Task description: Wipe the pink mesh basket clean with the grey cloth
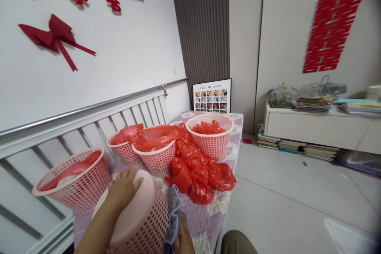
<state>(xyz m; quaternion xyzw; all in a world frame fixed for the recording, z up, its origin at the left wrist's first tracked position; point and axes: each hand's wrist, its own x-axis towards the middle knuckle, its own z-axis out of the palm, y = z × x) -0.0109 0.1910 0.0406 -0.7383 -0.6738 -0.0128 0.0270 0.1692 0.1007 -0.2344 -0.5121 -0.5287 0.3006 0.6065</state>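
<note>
As left hand (124, 189) lies open on upturned basket (145, 222) | baskets (212, 147) hold red bags (207, 127) | right hand (184, 242) unclear

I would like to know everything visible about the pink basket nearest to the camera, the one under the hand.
The pink basket looks like plastic. Its base is smooth and closed, and its side wall is a grid of small holes. It stands bottom up and tilted on the flowered cover. The left hand lies flat and open on its base. A bluish cloth lies close beside its right wall. Its rim is hidden.
</note>
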